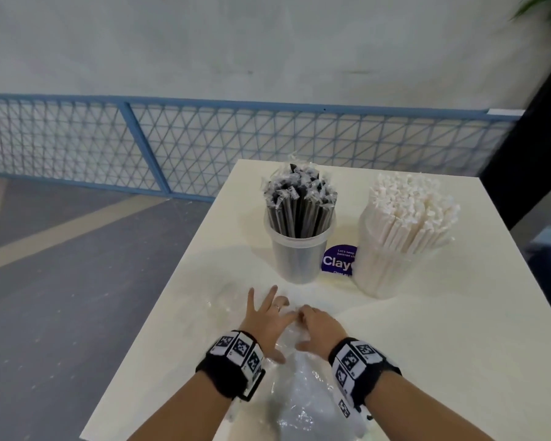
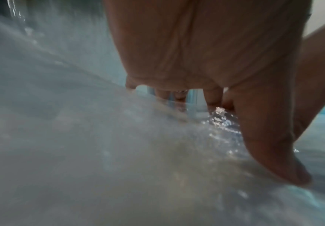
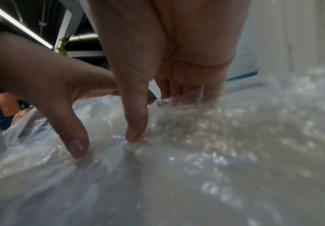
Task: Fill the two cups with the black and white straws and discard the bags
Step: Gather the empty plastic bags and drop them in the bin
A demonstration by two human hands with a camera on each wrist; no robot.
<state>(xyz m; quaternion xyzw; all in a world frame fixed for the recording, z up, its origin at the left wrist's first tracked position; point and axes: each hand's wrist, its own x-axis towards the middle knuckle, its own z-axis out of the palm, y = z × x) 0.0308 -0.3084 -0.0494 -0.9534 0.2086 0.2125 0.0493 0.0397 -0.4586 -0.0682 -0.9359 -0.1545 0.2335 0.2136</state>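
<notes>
A clear cup (image 1: 299, 253) packed with black straws (image 1: 299, 202) stands at mid table. To its right, a second clear cup (image 1: 382, 268) holds white straws (image 1: 411, 208). Crumpled clear plastic bags (image 1: 299, 393) lie on the table's near part. My left hand (image 1: 268, 316) presses down on the plastic with its fingers spread. Beside it, my right hand (image 1: 318, 326) arches over the same plastic, fingertips and thumb touching it. In the left wrist view the left hand (image 2: 206, 53) sets its thumb on the bag (image 2: 99, 137). In the right wrist view the right hand (image 3: 177, 45) meets the bag (image 3: 196, 168) with its thumb tip.
A round purple sticker (image 1: 337, 259) lies on the white table (image 1: 442, 345) between the cups. The table's left edge runs diagonally, with grey floor beyond it. A blue mesh fence (image 1: 140, 141) lines the wall behind.
</notes>
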